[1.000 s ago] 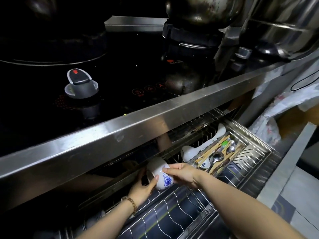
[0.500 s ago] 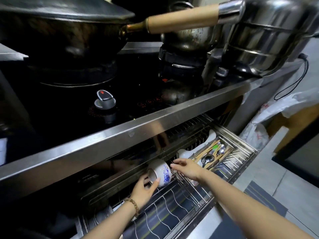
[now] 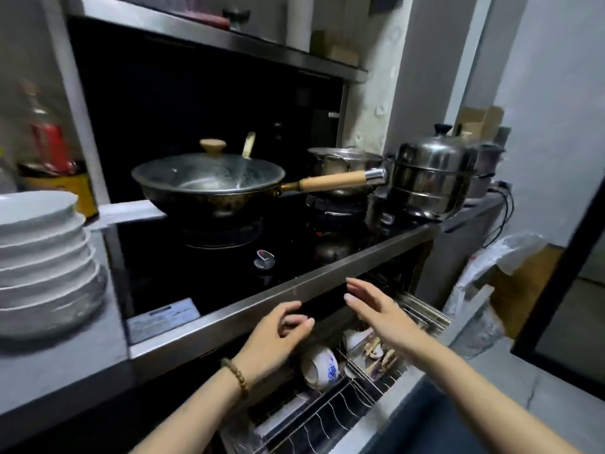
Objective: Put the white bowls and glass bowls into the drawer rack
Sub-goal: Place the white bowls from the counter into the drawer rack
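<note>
A white bowl with a blue pattern [image 3: 322,367] stands on its side in the wire drawer rack [image 3: 330,417] below the stove. My left hand [image 3: 275,342] hovers above it with loosely curled fingers and holds nothing. My right hand [image 3: 373,311] is raised in front of the counter's steel edge, fingers straight, also holding nothing. A stack of white bowls [image 3: 42,244] sits on the grey counter at the far left, on a larger glass-like bowl [image 3: 55,316].
A lidded wok [image 3: 209,181] with a wooden handle, a small pot [image 3: 340,165] and a steel steamer [image 3: 432,178] stand on the black stove. A cutlery tray [image 3: 376,355] with chopsticks fills the rack's right part. Plastic bags [image 3: 484,290] lie at the right.
Both hands have let go of the patterned bowl, which now rests in the rack, and have risen above the drawer. The view has tilted up to show the stove and the bowl stack.
</note>
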The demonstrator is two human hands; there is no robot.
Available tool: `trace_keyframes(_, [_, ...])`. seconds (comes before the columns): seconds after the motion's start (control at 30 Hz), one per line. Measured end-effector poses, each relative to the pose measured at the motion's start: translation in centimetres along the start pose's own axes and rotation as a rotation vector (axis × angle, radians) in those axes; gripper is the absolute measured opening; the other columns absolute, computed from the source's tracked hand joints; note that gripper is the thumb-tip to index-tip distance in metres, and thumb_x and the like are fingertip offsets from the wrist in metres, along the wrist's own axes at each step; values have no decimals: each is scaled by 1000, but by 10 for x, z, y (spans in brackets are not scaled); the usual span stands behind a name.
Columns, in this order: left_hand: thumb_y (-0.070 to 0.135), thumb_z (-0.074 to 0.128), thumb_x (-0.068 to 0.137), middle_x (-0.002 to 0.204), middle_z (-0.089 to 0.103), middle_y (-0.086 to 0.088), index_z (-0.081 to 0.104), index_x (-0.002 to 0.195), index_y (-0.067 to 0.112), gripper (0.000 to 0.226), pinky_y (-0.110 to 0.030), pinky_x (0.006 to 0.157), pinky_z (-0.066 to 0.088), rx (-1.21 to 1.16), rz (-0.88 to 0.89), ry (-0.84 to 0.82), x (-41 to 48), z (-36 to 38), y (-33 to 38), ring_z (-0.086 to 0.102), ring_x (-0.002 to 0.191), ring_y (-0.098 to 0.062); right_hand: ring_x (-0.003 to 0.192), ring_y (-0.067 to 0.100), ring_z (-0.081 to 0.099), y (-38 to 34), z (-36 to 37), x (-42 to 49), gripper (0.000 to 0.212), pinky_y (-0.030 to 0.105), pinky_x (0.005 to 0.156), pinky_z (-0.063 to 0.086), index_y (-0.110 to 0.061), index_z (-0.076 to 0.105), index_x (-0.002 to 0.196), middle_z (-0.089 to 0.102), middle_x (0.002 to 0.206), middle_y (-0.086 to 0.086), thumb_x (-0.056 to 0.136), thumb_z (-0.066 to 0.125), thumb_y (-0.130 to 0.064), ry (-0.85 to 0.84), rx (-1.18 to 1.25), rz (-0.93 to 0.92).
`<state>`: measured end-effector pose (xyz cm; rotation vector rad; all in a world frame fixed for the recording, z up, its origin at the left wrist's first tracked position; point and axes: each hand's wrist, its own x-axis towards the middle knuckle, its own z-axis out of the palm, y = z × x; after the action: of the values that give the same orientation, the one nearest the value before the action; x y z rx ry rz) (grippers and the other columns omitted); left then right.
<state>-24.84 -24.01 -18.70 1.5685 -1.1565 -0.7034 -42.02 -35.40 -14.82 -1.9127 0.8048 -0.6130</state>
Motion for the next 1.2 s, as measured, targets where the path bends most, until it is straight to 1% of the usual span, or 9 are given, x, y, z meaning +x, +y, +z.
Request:
trace_keyframes(0.13, [32,63,84,113,66,8,52,125,23,43,-16,90,48,104,190,123,-30,-70,64,62,101,0,126,4,47,-67,25,0,49,25,109,37,-25,46,135,51,137,-6,89,61,-29,-16,-45,-184])
trace_keyframes(0.23, [38,66,80,114,63,16,49,126,30,50,-17,87,49,191,268,197,-54,-122,99,60,103,1,129,12,47,-110,47,6,56,37,112,37,-23,44,138,46,143,-4,86,64,-27,-99,3,-260])
trace_keyframes(0.33, [43,68,77,116,61,17,48,125,36,52,-14,85,46,285,301,282,-75,-173,122,58,106,0,129,7,46,-147,69,12,63,31,107,41,-32,41,139,43,144,-10,82,67,-39,-157,-1,-329])
trace_keyframes(0.43, [38,69,76,117,61,13,51,123,33,51,-23,92,48,313,319,382,-94,-217,135,58,110,-4,129,5,46,-182,93,19,65,27,94,48,-34,40,139,42,143,-13,80,68,-42,-212,2,-388])
trace_keyframes(0.5, [38,70,76,116,61,16,52,122,32,50,-17,88,46,359,324,447,-105,-243,138,56,110,-2,129,6,46,-203,110,24,66,28,97,46,-32,40,139,41,145,-12,80,68,-42,-253,4,-423])
trace_keyframes(0.67, [38,70,77,125,57,6,52,126,23,55,-21,91,39,495,235,571,-125,-300,128,52,111,-7,128,7,46,-241,157,33,64,28,105,40,-32,42,137,42,144,-11,80,70,-40,-322,7,-484])
trace_keyframes(0.9, [54,71,69,142,47,-3,37,139,18,85,-34,106,37,710,-63,494,-126,-340,97,43,129,-18,131,12,42,-257,210,57,65,26,106,36,-28,41,139,47,142,0,81,69,-39,-352,-37,-474])
trace_keyframes(1.03, [58,69,68,135,53,0,44,131,22,77,-35,104,41,729,-63,453,-119,-342,84,48,124,-16,132,10,42,-249,226,67,65,24,102,38,-26,43,136,52,135,-5,79,72,-37,-405,11,-419])
trace_keyframes(1.2, [67,63,67,140,48,-1,36,139,22,89,-42,108,35,794,-64,471,-106,-340,76,43,127,-20,127,7,47,-241,236,77,59,17,98,38,-23,50,132,55,134,-1,79,71,-38,-366,-21,-441])
